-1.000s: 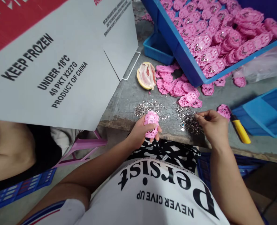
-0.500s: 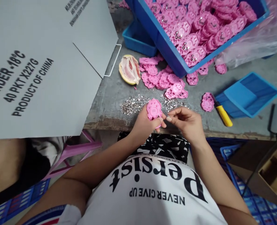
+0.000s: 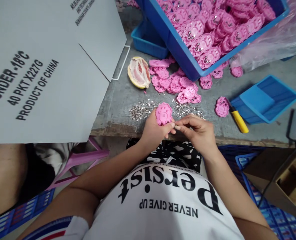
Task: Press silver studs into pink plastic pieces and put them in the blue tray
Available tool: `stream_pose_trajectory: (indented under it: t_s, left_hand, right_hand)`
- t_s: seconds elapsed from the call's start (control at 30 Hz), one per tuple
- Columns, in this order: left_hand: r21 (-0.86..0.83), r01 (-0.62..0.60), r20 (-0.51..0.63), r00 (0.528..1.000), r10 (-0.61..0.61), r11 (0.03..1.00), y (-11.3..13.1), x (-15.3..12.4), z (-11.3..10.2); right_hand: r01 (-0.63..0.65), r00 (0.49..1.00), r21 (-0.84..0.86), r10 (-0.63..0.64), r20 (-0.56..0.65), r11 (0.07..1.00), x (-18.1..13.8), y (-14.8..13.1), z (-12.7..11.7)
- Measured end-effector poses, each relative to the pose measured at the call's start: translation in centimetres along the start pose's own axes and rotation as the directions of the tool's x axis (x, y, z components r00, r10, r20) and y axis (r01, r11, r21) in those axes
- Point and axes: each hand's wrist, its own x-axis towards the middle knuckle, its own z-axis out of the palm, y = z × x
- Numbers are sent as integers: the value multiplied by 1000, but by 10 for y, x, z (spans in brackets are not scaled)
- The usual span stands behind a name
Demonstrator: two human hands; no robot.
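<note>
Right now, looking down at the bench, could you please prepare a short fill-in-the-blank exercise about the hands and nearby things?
1. The left hand holds a plastic piece coloured ____.
2. The tool beside the light-blue tray has a ____ handle.
3. The biggest word on the white shirt is "____".
4. The right hand is nearer to the tool than the ____ hand is.

Missing words: pink; yellow; Persist; left.

Left fingers [image 3: 168,127] hold a pink plastic piece [image 3: 164,113] near the right fingers [image 3: 185,130].
</note>
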Motion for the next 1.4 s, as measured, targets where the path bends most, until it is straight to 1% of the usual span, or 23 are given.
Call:
stream_pose_trajectory:
  t_s: [0.07, 0.13, 0.17, 0.23, 0.3, 0.37, 0.4, 0.47, 0.53, 0.6, 0.67, 0.8, 0.9, 1.0, 1.07, 1.2, 1.3, 1.4]
  left_hand:
    - [31, -24, -10, 1000, 24, 999, -1, 0, 0]
    - [52, -60, -17, 998, 61, 997, -1, -1, 0]
    - [57, -79, -22, 997, 80, 995, -1, -1, 1]
    - [55, -106, -39, 993, 108, 993, 0, -3, 3]
    - [36, -110, -57, 992, 112, 993, 0, -4, 4]
    - [-22, -101, -31, 994, 101, 995, 0, -5, 3]
    - [-84, -88, 6, 996, 89, 993, -1, -5, 2]
    - [-248, -26, 118, 991, 57, 969, -2, -5, -2]
    - [-389, 57, 231, 972, 37, 919, -3, -5, -6]
    - [-449, 104, 294, 955, 37, 887, -3, -6, -9]
    - [-456, 101, 310, 949, 52, 884, -3, -7, -11]
    - [-424, 4, 272, 954, 124, 906, -4, -9, -10]
    - [-406, -90, 243, 949, 203, 909, -7, -8, -9]
    - [-397, -159, 254, 928, 274, 904, -13, -6, -10]
    - [-393, -208, 269, 905, 328, 896, -18, -2, -12]
    - [-408, -304, 292, 850, 438, 861, -27, 5, -14]
    - [-400, -328, 305, 833, 462, 856, -29, 7, -15]
    - [-375, -345, 306, 830, 466, 860, -29, 6, -15]
  right_hand:
    - [-110, 994, 95, 112, -13, 989, -2, 1, 4]
    - [-225, 972, 192, 233, -19, 955, -4, 1, 8]
    - [-264, 961, 226, 276, -22, 938, -4, 1, 10]
    - [-293, 950, 263, 311, -27, 919, -4, 0, 13]
    - [-297, 948, 295, 317, -21, 908, -3, 1, 14]
    - [-292, 948, 339, 318, -24, 894, -2, 2, 13]
    - [-285, 947, 363, 319, -35, 887, -1, 3, 12]
    - [-252, 947, 404, 309, -83, 880, 0, 4, 10]
    - [-195, 950, 401, 274, -149, 895, 1, 6, 9]
    - [-154, 952, 357, 236, -197, 921, 0, 7, 10]
    - [-152, 955, 327, 224, -194, 933, -1, 8, 13]
    - [-178, 966, 376, 235, -111, 909, -5, 5, 21]
    - [-197, 960, 451, 265, -93, 871, -5, 2, 26]
    - [-226, 942, 545, 323, -87, 807, -4, -1, 29]
    - [-239, 932, 589, 352, -84, 772, -3, -3, 30]
    - [-254, 925, 613, 374, -73, 748, -3, -6, 30]
    - [-264, 924, 609, 377, -63, 748, -3, -7, 30]
    - [-267, 924, 614, 378, -54, 743, -3, -7, 30]
